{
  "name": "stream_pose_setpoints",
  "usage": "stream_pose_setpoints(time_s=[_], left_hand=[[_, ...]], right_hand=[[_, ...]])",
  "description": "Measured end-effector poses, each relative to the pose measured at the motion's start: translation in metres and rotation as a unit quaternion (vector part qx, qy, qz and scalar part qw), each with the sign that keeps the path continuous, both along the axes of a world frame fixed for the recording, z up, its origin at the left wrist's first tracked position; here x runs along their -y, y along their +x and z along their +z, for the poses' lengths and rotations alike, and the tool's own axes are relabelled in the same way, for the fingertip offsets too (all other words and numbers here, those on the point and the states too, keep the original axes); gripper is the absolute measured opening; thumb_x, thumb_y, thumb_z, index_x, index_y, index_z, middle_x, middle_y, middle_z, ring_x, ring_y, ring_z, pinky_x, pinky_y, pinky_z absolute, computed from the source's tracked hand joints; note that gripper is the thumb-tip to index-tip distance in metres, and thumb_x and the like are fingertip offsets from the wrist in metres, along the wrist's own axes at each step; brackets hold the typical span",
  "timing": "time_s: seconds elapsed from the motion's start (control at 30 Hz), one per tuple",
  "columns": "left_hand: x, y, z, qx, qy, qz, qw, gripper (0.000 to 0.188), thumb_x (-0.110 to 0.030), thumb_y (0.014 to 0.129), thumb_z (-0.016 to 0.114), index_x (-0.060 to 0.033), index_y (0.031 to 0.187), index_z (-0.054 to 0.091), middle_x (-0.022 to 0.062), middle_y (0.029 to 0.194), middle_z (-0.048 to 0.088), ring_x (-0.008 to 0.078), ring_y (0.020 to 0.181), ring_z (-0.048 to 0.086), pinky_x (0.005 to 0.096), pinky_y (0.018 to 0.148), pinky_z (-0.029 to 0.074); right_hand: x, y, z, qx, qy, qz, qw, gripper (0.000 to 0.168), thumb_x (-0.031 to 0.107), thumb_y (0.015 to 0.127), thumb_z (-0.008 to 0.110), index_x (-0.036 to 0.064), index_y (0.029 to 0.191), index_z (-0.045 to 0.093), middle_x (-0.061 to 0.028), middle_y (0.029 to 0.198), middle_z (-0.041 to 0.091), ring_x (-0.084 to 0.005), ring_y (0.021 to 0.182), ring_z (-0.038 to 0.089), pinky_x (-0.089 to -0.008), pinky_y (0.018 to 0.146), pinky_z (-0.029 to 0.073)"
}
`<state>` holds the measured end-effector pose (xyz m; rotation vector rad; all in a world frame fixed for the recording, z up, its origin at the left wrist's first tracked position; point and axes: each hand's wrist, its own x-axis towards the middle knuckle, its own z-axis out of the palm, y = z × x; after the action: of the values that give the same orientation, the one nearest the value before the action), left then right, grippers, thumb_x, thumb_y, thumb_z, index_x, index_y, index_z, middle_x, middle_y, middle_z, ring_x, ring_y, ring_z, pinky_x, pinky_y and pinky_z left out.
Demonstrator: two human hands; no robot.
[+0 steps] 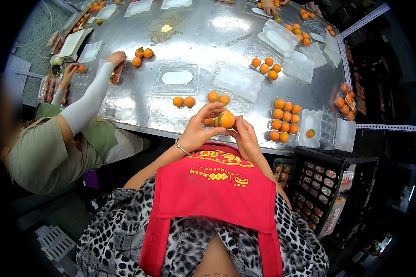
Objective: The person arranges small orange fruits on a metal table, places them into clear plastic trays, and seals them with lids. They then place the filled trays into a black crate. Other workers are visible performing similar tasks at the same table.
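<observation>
Between thumb and fingers my left hand [202, 121] holds an orange persimmon [226, 119] with a green calyx, in front of my red apron. My right hand [247, 136] is at the fruit's right side, fingertips close to it; whether it grips the fruit I cannot tell. Behind and below my hands lie more persimmons [213, 97] in a clear plastic tray, partly hidden. Left of them, a pair of persimmons [183, 101] sits in another clear clamshell tray [164, 114]. At the right, a clear tray holds several persimmons [286, 116] in rows.
The metal table [131, 86] carries a white pad [237, 79], a foam sheet [309, 126] with one persimmon, and more fruit trays. A co-worker's sleeved arm [90, 97] reaches over at left; another person's hand [269, 7] is at the far side. Black crates [319, 194] stand right, below the table edge.
</observation>
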<state>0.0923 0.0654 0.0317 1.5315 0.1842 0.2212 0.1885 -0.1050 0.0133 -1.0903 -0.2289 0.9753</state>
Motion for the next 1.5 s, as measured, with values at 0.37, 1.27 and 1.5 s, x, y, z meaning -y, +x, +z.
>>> stream_pose_setpoints(time_s=[0.37, 1.27, 1.5], left_hand=[[0.002, 0.005, -0.01, -0.01, 0.068, -0.01, 0.998, 0.072, -0.002, 0.086, 0.076, -0.0095, 0.15, 0.045, 0.0109, 0.14, 0.058, 0.0197, 0.127, 0.057, 0.0375, 0.107, 0.049], [0.014, 0.033, -0.054, -0.098, -0.025, -0.088, 0.991, 0.05, -0.007, 0.096, 0.066, -0.0054, 0.143, 0.051, 0.0083, 0.13, 0.062, 0.0145, 0.111, 0.059, 0.0309, 0.095, 0.053], [0.064, 0.112, -0.096, -0.164, -0.119, -0.24, 0.949, 0.048, -0.01, 0.1, 0.06, -0.0013, 0.146, 0.047, 0.0139, 0.136, 0.06, 0.0193, 0.121, 0.059, 0.0336, 0.103, 0.051]], right_hand=[[0.008, 0.004, -0.01, 0.015, -0.006, -0.059, 0.998, 0.038, 0.029, 0.104, 0.062, -0.001, 0.129, 0.062, -0.005, 0.111, 0.069, -0.0087, 0.096, 0.06, -0.0267, 0.086, 0.048], [0.18, 0.11, -0.072, 0.497, -0.7, -0.012, 0.512, 0.01, 0.001, 0.085, 0.064, 0.0, 0.093, 0.07, -0.0187, 0.096, 0.072, -0.0368, 0.096, 0.069, -0.0466, 0.084, 0.057], [0.181, 0.116, -0.055, 0.479, -0.67, -0.019, 0.567, 0.017, -0.003, 0.082, 0.065, -0.003, 0.099, 0.068, -0.0269, 0.111, 0.068, -0.042, 0.097, 0.069, -0.0471, 0.086, 0.057]])
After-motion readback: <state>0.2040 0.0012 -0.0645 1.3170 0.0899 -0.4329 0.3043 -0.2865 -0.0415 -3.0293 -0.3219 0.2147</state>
